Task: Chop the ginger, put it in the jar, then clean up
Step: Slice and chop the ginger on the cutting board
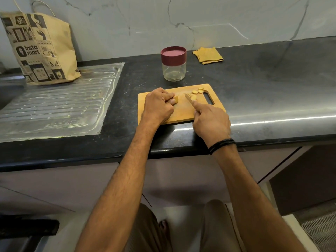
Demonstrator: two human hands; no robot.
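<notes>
The ginger stub (176, 99) lies on the cutting board (181, 113) with its long axis roughly left to right, cut end facing right. My left hand (160, 104) pinches it. My right hand (211, 120) grips the knife (189, 99) just beside that end (slices (197, 91) beyond the blade).

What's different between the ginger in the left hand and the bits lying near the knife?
The ginger chunk is one thick uncut piece; the slices are several thin rounds. The left hand pinches the chunk, while the slices lie loose beside the knife that the right hand holds. Both are pale yellow and sit on the cutting board.
</notes>
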